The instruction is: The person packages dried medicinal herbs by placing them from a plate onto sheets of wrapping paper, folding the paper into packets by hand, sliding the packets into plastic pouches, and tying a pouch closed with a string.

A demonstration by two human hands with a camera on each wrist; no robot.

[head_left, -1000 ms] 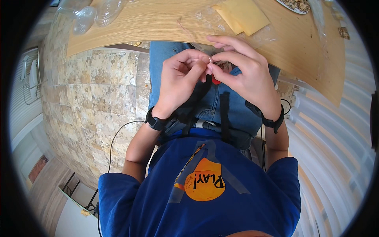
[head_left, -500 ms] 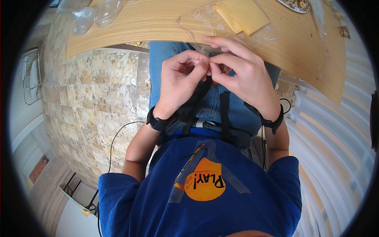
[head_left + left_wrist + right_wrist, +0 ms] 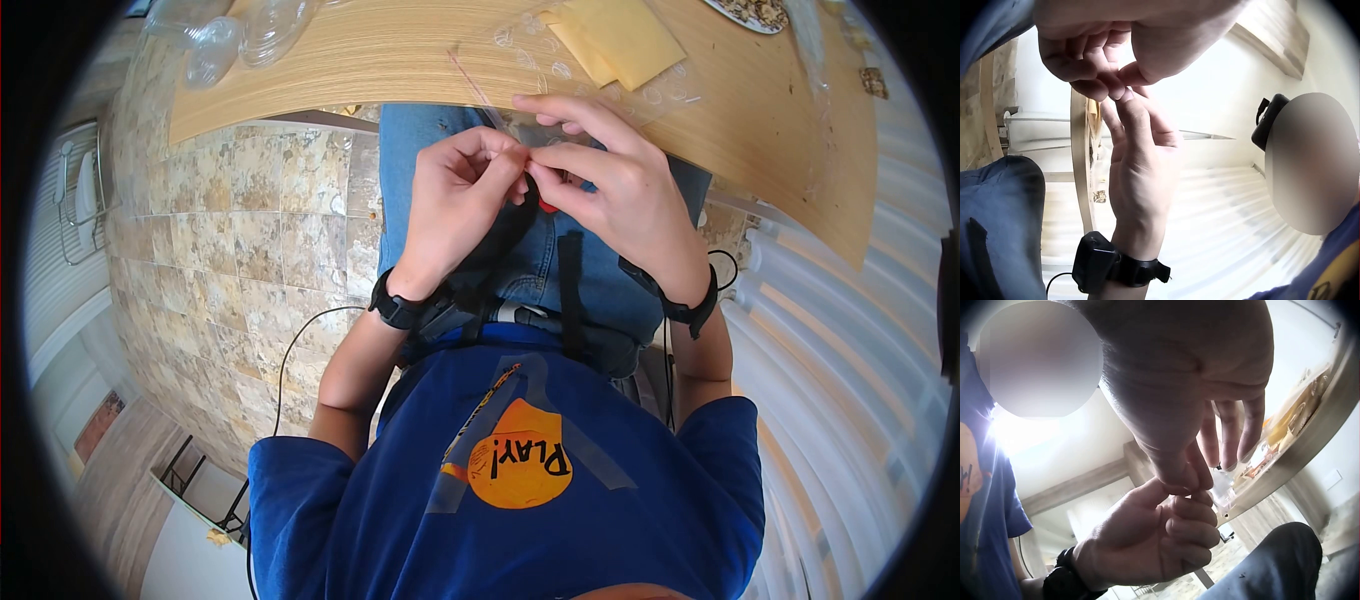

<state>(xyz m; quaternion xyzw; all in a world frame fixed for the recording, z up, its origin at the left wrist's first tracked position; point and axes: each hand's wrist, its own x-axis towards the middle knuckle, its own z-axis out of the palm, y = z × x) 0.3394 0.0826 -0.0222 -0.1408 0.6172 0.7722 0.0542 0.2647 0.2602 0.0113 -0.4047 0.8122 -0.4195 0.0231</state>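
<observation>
My left hand and right hand meet fingertip to fingertip over the lap, just off the table's near edge. Thumb and index finger of each hand pinch at one spot. What they hold is tiny and hidden by the fingertips; I cannot tell its kind. Both hands, left and right, show touching tips in the left wrist view; the right wrist view has the left below the right. Beyond them a clear plastic sheet with printed circles lies on the table, its thin pinkish edge slanting toward the hands.
Yellow folded paper lies on the wooden table. Clear plastic containers stand at the far left, and a plate of brown bits at the far right. A small red patch shows on the lap under the hands.
A pale sliver that showed between the fingertips a second ago is now hidden. The right hand has shifted slightly left and its fingertips have closed in against the left hand's.
</observation>
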